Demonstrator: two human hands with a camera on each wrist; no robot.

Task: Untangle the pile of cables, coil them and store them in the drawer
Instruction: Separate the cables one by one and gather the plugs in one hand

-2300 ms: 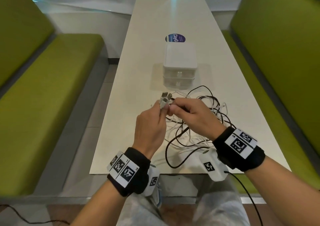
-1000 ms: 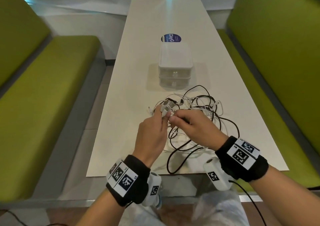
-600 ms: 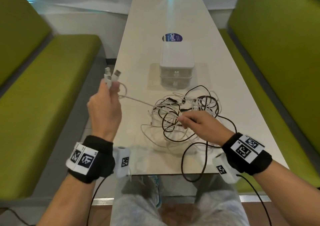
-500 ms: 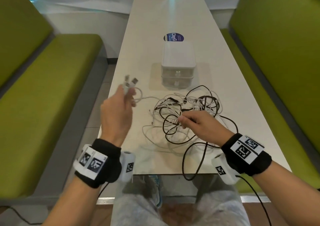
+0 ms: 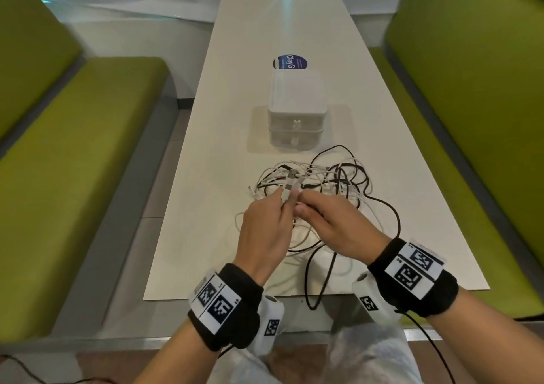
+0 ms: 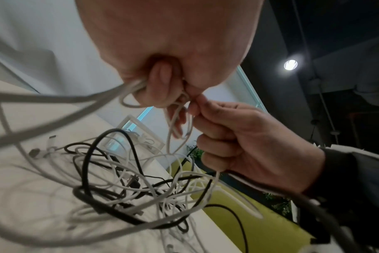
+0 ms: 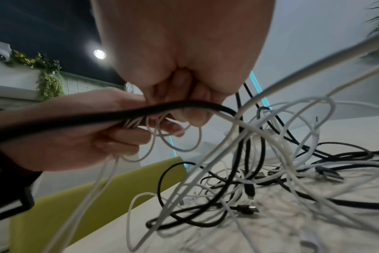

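Note:
A tangle of white and black cables [image 5: 326, 183] lies on the white table [image 5: 206, 177] in front of a small white two-drawer box [image 5: 296, 110], both drawers closed. My left hand [image 5: 265, 230] holds a white cable's loops [image 6: 177, 123], with its two plug ends [image 5: 291, 185] sticking up above the fingers. My right hand [image 5: 332, 224] meets it from the right and pinches the same white cable [image 7: 173, 133] beside the left fingers. A black cable [image 7: 97, 118] passes under the right palm. White strands trail from both hands down into the pile [image 6: 130, 179].
A blue round sticker [image 5: 290, 62] lies behind the drawer box. Green benches [image 5: 73, 177] flank the table on both sides. A black loop [image 5: 312, 280] hangs over the near table edge. The far half of the table is bare.
My left hand, which had swung out left and up pulling the white cable, has come back to the middle and meets the right hand again over the pile.

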